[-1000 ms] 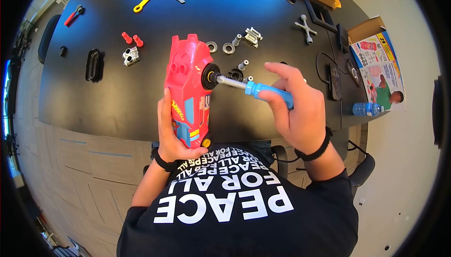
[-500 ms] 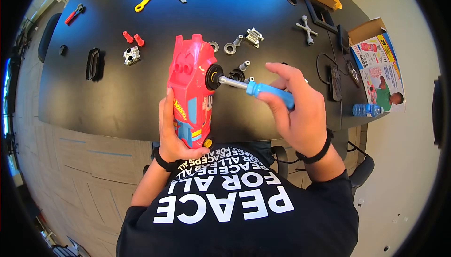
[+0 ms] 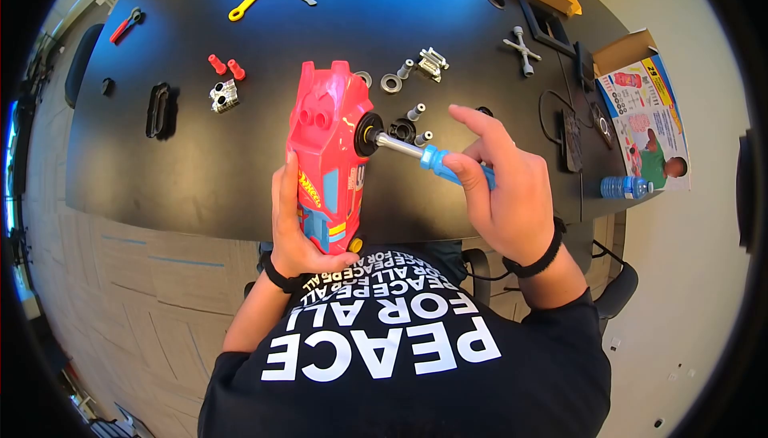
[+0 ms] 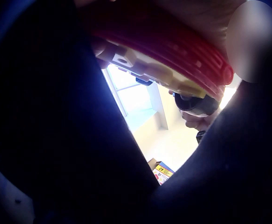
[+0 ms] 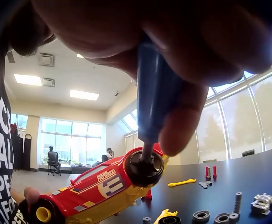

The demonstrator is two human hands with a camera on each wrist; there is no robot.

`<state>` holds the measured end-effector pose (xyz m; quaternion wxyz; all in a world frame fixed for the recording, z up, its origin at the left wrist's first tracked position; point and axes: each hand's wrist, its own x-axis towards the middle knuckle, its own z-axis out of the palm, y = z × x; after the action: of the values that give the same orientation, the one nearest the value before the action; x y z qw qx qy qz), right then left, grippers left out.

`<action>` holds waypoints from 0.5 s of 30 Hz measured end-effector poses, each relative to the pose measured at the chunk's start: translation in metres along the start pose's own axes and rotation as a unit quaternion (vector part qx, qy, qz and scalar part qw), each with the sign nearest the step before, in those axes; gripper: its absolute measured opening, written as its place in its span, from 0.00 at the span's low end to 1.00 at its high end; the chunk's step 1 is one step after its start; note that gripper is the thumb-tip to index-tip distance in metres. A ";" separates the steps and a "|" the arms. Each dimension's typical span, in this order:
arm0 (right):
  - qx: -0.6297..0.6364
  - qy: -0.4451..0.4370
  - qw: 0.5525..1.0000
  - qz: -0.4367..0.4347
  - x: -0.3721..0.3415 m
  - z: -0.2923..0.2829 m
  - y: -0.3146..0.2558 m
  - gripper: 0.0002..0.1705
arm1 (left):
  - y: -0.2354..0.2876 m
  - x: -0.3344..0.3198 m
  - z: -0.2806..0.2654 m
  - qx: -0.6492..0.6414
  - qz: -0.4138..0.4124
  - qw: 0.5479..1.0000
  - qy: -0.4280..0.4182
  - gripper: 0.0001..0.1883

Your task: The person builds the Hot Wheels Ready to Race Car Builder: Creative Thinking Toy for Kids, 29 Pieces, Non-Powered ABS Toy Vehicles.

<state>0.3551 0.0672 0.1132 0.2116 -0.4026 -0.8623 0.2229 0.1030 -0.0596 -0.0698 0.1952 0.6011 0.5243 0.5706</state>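
A red toy race car (image 3: 324, 158) stands nearly on end in my left hand (image 3: 294, 238), gripped around its lower body. My right hand (image 3: 516, 198) holds a blue-handled screwdriver (image 3: 436, 160) by the handle, with the index finger stretched out. The screwdriver's tip meets the hub of the black wheel (image 3: 367, 136) at the car's upper end. In the right wrist view, the shaft enters the middle of that wheel (image 5: 138, 173), and the yellow hub (image 5: 43, 213) shows at the other end. The left wrist view gives the car's pale underside (image 4: 150, 70); much there is dark.
On the black table lie a yellow wrench (image 3: 251, 0), a red-handled ratchet (image 3: 126, 26), a chrome engine piece (image 3: 224, 96), red bolts (image 3: 235, 68), grey rings (image 3: 390, 84), and a lug wrench (image 3: 522, 52). A water bottle (image 3: 626, 188) and an open box (image 3: 644, 110) stand at right.
The car has shifted slightly right and turned a little in my left hand. The screwdriver has stayed at the wheel, its handle shifting slightly within my right hand's fingers.
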 end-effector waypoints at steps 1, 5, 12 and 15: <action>0.002 0.041 0.998 -0.047 0.003 0.001 -0.003 0.39 | 0.000 0.001 0.000 0.003 0.004 1.000 -0.003 0.83; -0.038 0.048 0.995 -0.084 0.001 0.005 0.002 0.38 | -0.001 -0.002 0.000 -0.010 -0.016 1.000 0.006 0.83; -0.054 0.068 0.987 -0.134 0.003 0.004 0.003 0.36 | -0.001 -0.002 0.001 -0.007 -0.008 1.000 0.008 0.83; -0.059 -0.029 0.997 -0.029 0.000 0.003 0.005 0.33 | -0.002 -0.002 0.001 -0.011 -0.003 1.000 0.005 0.83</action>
<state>0.3565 0.0690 0.1076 0.1688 -0.3824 -0.8912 0.1764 0.1040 -0.0601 -0.0724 0.2007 0.5943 0.5204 0.5794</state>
